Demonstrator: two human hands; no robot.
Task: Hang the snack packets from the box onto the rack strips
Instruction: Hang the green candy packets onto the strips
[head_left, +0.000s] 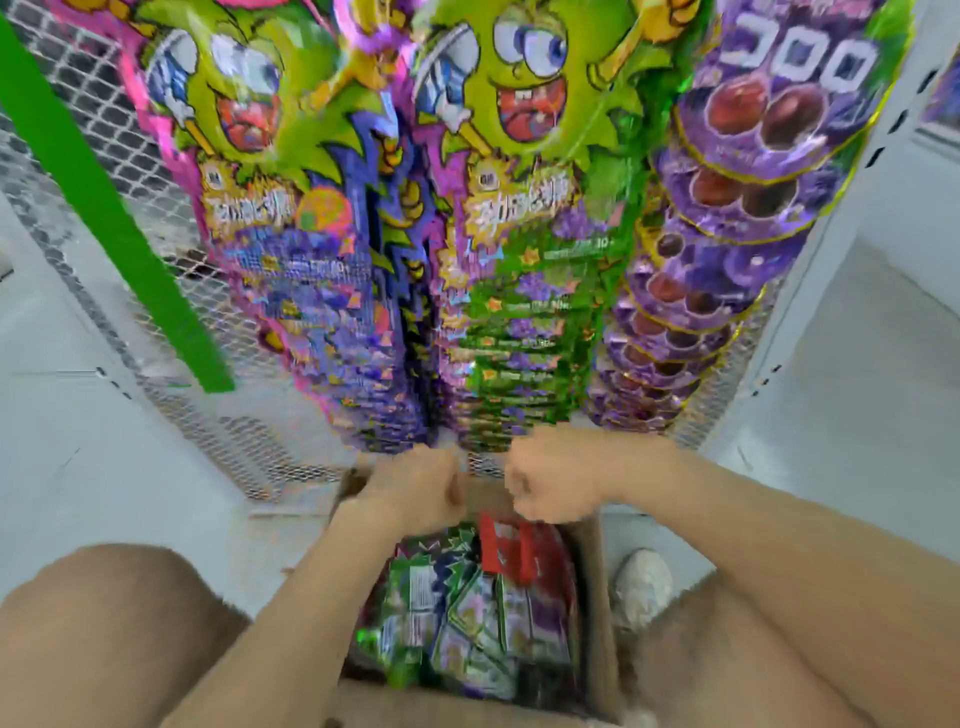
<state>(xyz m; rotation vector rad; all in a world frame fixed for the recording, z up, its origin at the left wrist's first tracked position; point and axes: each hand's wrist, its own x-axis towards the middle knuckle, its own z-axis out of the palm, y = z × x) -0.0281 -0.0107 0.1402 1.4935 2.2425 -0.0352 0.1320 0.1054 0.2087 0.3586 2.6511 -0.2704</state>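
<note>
left hand (415, 491) and right hand (550, 483) side by side at frame centre, fingers curled in, blurred, can't tell if gripping anything. snack packets (467, 613) piled in cardboard box (441, 706) at lower centre. hung packets (519, 130) filling upper half.

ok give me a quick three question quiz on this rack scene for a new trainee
1. True or false: the box is empty.
2. Which hanging column holds the purple packets with dark round shapes? A left, B middle, C right.
3. Fill in: the slanted bar left of the hanging packets is ___.
Key: 1 false; 2 C; 3 green.
</note>
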